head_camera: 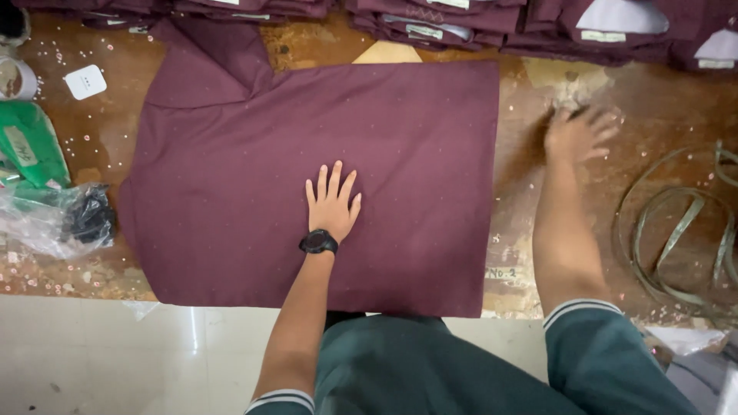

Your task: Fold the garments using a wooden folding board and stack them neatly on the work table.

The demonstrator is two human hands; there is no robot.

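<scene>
A maroon shirt (254, 154) lies flat and partly folded on a worn wooden table (653, 100), its collar end toward the far left. My left hand (332, 201), with a black watch on the wrist, rests palm down on the middle of the cloth, fingers spread. My right hand (578, 134) is off the shirt's right edge, over the bare tabletop, blurred by motion with its fingers apart and nothing in it.
Folded maroon shirts (477, 23) are stacked along the table's far edge. A loop of grey-green strapping (676, 230) lies at the right. At the left sit a clear plastic bag (46, 219), a green packet (31, 142) and a white tag (84, 81).
</scene>
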